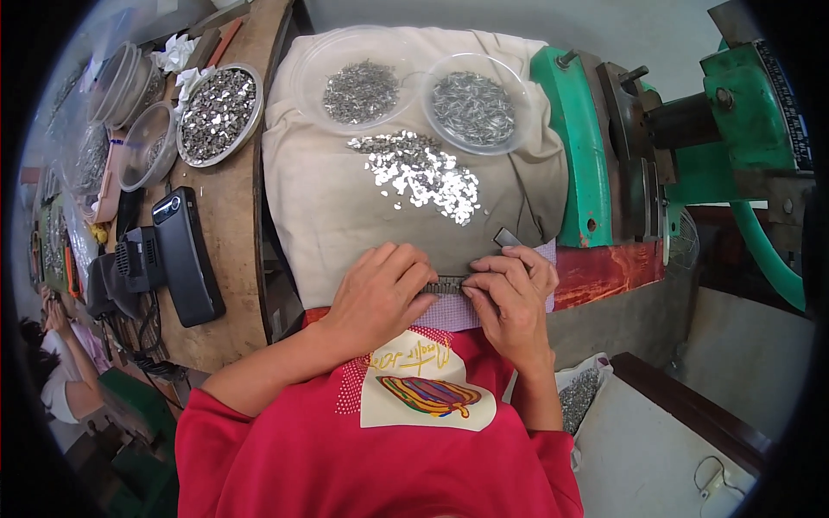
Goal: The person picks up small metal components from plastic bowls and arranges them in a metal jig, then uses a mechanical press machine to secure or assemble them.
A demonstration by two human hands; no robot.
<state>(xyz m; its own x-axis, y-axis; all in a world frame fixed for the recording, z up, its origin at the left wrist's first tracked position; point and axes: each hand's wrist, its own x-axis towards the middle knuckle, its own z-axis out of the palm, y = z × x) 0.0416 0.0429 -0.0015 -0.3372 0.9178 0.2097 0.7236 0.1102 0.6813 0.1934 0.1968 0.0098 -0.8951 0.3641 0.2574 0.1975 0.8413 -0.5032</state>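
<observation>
The narrow ridged grey strip [449, 285] looks like dull metal. Small silver metal flakes [440, 186] shine mirror-bright on crumpled, matt beige cloth [298, 190]. The round clear bowl [526, 104] is smooth, glossy plastic. The brown worktop [242, 302] is worn, matt wood; the green machine frame [566, 155], painted metal.

A pale gray wall [639, 24] is standing at the far end. A brown wooden table [237, 237] is running along the left side. On the right, a round wire fan [684, 246] is peeking out. Near the lower right, a dark brown bar [691, 413] is slanting beside a flat white panel [639, 457].
</observation>
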